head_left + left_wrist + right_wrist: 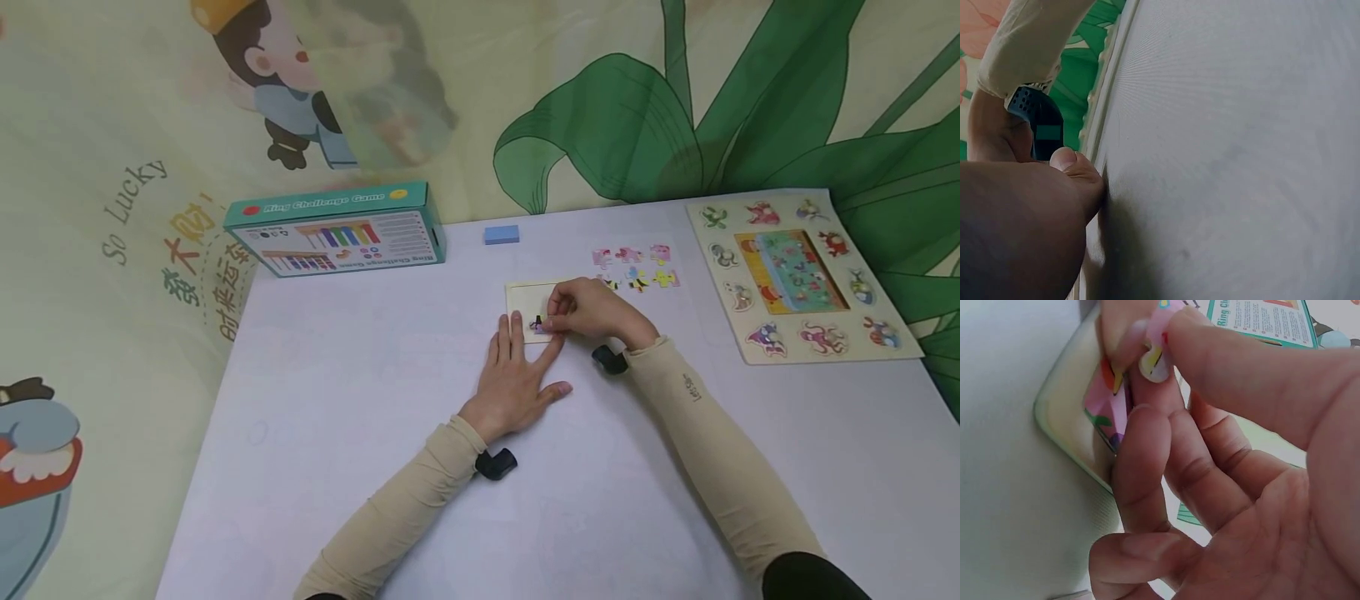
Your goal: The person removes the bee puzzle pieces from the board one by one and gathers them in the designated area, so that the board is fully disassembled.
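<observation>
A small cream puzzle board (525,293) with a raised rim lies on the white table. My left hand (513,392) is spread flat, its fingertips on the board's near left edge. In the left wrist view the thumb (1082,178) sticks out low over the table. Between thumb and fingers, my right hand (596,312) pinches a pink and yellow jigsaw piece (1157,362) above the board's right side. Inside the rim, a pink puzzle piece (1100,403) shows beside the left fingers. Part of the board is hidden under the right hand.
Several loose jigsaw pieces (636,260) lie in two rows behind the right hand. A large picture board (712,275) is at the right. Toward the back stand a blue block (502,235) and a Ring Challenge Game box (345,237), near the printed backdrop.
</observation>
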`<state>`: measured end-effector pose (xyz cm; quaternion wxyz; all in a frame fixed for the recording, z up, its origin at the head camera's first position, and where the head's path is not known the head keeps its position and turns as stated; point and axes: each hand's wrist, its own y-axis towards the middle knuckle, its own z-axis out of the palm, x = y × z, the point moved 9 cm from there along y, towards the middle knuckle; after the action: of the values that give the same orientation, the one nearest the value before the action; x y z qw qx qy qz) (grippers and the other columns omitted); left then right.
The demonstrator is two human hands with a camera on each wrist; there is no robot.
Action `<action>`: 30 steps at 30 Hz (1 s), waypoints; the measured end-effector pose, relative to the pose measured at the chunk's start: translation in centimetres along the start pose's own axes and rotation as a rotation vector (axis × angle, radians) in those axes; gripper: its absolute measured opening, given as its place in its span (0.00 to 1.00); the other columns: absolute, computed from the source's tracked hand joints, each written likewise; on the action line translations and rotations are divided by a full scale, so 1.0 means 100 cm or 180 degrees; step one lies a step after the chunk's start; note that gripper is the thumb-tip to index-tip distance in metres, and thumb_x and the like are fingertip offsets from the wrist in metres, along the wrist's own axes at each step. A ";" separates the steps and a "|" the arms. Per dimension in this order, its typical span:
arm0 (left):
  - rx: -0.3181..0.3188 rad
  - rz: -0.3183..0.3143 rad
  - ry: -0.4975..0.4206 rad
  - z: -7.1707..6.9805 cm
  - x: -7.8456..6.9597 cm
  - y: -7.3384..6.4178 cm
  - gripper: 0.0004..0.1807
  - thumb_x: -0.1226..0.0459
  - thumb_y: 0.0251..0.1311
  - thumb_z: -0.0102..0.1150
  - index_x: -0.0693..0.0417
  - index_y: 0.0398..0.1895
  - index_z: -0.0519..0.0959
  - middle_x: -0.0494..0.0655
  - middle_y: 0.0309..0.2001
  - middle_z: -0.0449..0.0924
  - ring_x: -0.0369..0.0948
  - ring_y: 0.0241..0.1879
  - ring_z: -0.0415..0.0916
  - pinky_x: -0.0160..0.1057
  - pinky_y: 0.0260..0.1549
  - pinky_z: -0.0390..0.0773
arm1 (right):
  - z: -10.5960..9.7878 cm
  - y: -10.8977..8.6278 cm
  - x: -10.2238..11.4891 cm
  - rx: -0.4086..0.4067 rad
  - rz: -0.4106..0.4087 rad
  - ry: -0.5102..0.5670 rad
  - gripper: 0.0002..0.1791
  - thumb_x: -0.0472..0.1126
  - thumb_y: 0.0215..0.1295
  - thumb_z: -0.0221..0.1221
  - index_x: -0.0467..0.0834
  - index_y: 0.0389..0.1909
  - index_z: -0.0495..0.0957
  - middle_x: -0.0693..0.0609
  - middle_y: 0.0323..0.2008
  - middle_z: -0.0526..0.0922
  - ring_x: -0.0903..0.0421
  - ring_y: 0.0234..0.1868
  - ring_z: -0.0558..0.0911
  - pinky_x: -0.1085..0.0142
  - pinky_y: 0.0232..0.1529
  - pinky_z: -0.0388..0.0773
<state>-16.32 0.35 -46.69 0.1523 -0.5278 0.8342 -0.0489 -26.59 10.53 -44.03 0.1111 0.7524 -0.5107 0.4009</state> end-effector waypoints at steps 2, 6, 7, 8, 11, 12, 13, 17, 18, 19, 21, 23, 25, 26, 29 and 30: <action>-0.0003 0.0005 -0.0008 0.000 0.000 0.000 0.41 0.33 0.78 0.36 0.32 0.88 0.45 0.74 0.84 0.26 0.67 0.84 0.24 0.60 0.83 0.42 | -0.001 0.000 0.000 -0.0002 0.0023 0.0025 0.10 0.42 0.68 0.72 0.41 0.36 0.82 0.48 0.32 0.84 0.52 0.33 0.77 0.63 0.35 0.72; -0.0008 0.0008 -0.0011 0.000 0.000 0.001 0.41 0.33 0.78 0.37 0.32 0.88 0.45 0.75 0.84 0.27 0.68 0.84 0.24 0.60 0.83 0.42 | -0.002 -0.001 -0.002 -0.0023 0.0036 0.0172 0.09 0.41 0.70 0.70 0.40 0.39 0.81 0.47 0.33 0.85 0.52 0.32 0.79 0.63 0.34 0.74; -0.0007 0.0005 -0.0016 0.000 0.001 0.001 0.41 0.33 0.78 0.37 0.32 0.88 0.45 0.75 0.84 0.27 0.68 0.84 0.24 0.60 0.83 0.42 | -0.002 -0.001 -0.002 -0.0034 0.0033 0.0222 0.09 0.40 0.71 0.69 0.40 0.40 0.81 0.46 0.33 0.85 0.52 0.32 0.81 0.63 0.33 0.75; -0.0009 0.0004 -0.0009 0.000 0.001 0.001 0.41 0.33 0.78 0.37 0.31 0.88 0.45 0.75 0.84 0.27 0.68 0.84 0.24 0.60 0.83 0.42 | -0.003 -0.001 -0.003 -0.0058 0.0029 0.0266 0.09 0.40 0.71 0.69 0.40 0.41 0.80 0.45 0.34 0.85 0.52 0.31 0.82 0.63 0.33 0.76; -0.0003 -0.0010 -0.0028 0.001 0.001 0.001 0.41 0.33 0.78 0.37 0.30 0.88 0.44 0.75 0.84 0.27 0.67 0.84 0.24 0.60 0.83 0.42 | -0.006 -0.002 -0.004 -0.0159 0.0019 0.0344 0.08 0.38 0.72 0.68 0.39 0.44 0.80 0.43 0.35 0.85 0.52 0.31 0.84 0.64 0.32 0.78; 0.0000 -0.0012 -0.0034 0.001 0.001 0.001 0.41 0.33 0.78 0.37 0.30 0.88 0.44 0.75 0.84 0.27 0.67 0.84 0.24 0.60 0.83 0.42 | -0.007 -0.002 -0.005 -0.0203 0.0023 0.0351 0.08 0.38 0.72 0.68 0.39 0.44 0.80 0.43 0.36 0.86 0.52 0.31 0.85 0.65 0.32 0.78; 0.0001 -0.0014 -0.0038 0.001 0.001 0.001 0.41 0.33 0.78 0.36 0.30 0.88 0.44 0.75 0.84 0.27 0.67 0.84 0.24 0.60 0.83 0.42 | -0.008 -0.003 -0.007 -0.0248 0.0033 0.0354 0.08 0.38 0.72 0.68 0.39 0.45 0.81 0.43 0.36 0.86 0.52 0.31 0.85 0.65 0.32 0.79; -0.0002 -0.0023 -0.0041 0.001 0.001 0.000 0.42 0.32 0.78 0.36 0.30 0.88 0.43 0.74 0.84 0.26 0.67 0.84 0.23 0.59 0.83 0.41 | -0.014 -0.005 -0.012 -0.0421 0.0062 0.0356 0.08 0.38 0.70 0.69 0.39 0.45 0.83 0.42 0.37 0.88 0.52 0.32 0.85 0.66 0.33 0.78; -0.0006 -0.0019 -0.0040 0.000 0.001 0.000 0.42 0.32 0.78 0.36 0.30 0.88 0.44 0.74 0.84 0.26 0.67 0.84 0.24 0.59 0.83 0.41 | -0.016 -0.006 -0.013 -0.0462 0.0075 0.0363 0.09 0.38 0.69 0.70 0.39 0.45 0.84 0.42 0.38 0.88 0.52 0.32 0.85 0.65 0.34 0.78; -0.0012 -0.0016 -0.0041 0.000 0.001 0.000 0.42 0.32 0.78 0.37 0.30 0.88 0.44 0.74 0.84 0.26 0.67 0.84 0.24 0.59 0.83 0.41 | -0.017 -0.007 -0.015 -0.0496 0.0091 0.0373 0.09 0.38 0.69 0.71 0.40 0.45 0.85 0.42 0.38 0.89 0.52 0.33 0.85 0.65 0.34 0.78; -0.0022 -0.0013 -0.0037 0.000 0.000 -0.001 0.42 0.32 0.78 0.37 0.31 0.88 0.44 0.74 0.84 0.26 0.67 0.84 0.24 0.59 0.83 0.42 | -0.020 -0.008 -0.018 -0.0549 0.0107 0.0373 0.11 0.39 0.67 0.72 0.39 0.46 0.86 0.42 0.38 0.89 0.52 0.34 0.85 0.64 0.35 0.78; -0.0028 -0.0009 -0.0029 0.000 0.000 -0.001 0.42 0.32 0.78 0.37 0.31 0.88 0.44 0.74 0.84 0.26 0.68 0.84 0.24 0.59 0.83 0.42 | -0.022 -0.011 -0.020 -0.0582 0.0113 0.0380 0.13 0.39 0.64 0.75 0.40 0.47 0.87 0.42 0.39 0.89 0.52 0.35 0.86 0.64 0.37 0.78; -0.0030 -0.0013 -0.0023 -0.001 0.000 -0.002 0.42 0.33 0.78 0.37 0.32 0.88 0.44 0.74 0.84 0.27 0.68 0.84 0.25 0.59 0.83 0.42 | -0.024 -0.013 -0.022 -0.0596 0.0107 0.0387 0.17 0.39 0.62 0.77 0.39 0.49 0.87 0.42 0.41 0.89 0.52 0.38 0.86 0.64 0.39 0.77; -0.0026 -0.0019 -0.0022 -0.001 0.000 -0.002 0.42 0.33 0.78 0.37 0.32 0.88 0.44 0.74 0.84 0.27 0.67 0.84 0.25 0.59 0.83 0.42 | -0.026 -0.014 -0.023 -0.0601 0.0105 0.0401 0.18 0.39 0.61 0.77 0.39 0.50 0.87 0.42 0.42 0.88 0.52 0.39 0.86 0.65 0.40 0.77; -0.0013 -0.0028 -0.0036 -0.001 0.000 -0.002 0.42 0.33 0.78 0.37 0.32 0.88 0.44 0.74 0.84 0.26 0.67 0.84 0.24 0.59 0.83 0.42 | -0.028 -0.016 -0.026 -0.0592 0.0112 0.0474 0.21 0.38 0.58 0.79 0.38 0.52 0.87 0.41 0.43 0.87 0.53 0.39 0.88 0.68 0.41 0.78; -0.0009 -0.0030 -0.0045 -0.001 0.000 -0.002 0.42 0.33 0.78 0.37 0.32 0.88 0.44 0.74 0.84 0.26 0.67 0.84 0.24 0.59 0.83 0.42 | -0.029 -0.017 -0.027 -0.0585 0.0118 0.0497 0.22 0.37 0.58 0.79 0.37 0.53 0.86 0.41 0.43 0.87 0.54 0.39 0.88 0.69 0.41 0.78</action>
<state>-16.20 0.27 -46.55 0.1572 -0.5323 0.8306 -0.0447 -26.93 14.83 -43.68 0.2116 0.6959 -0.5489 0.4118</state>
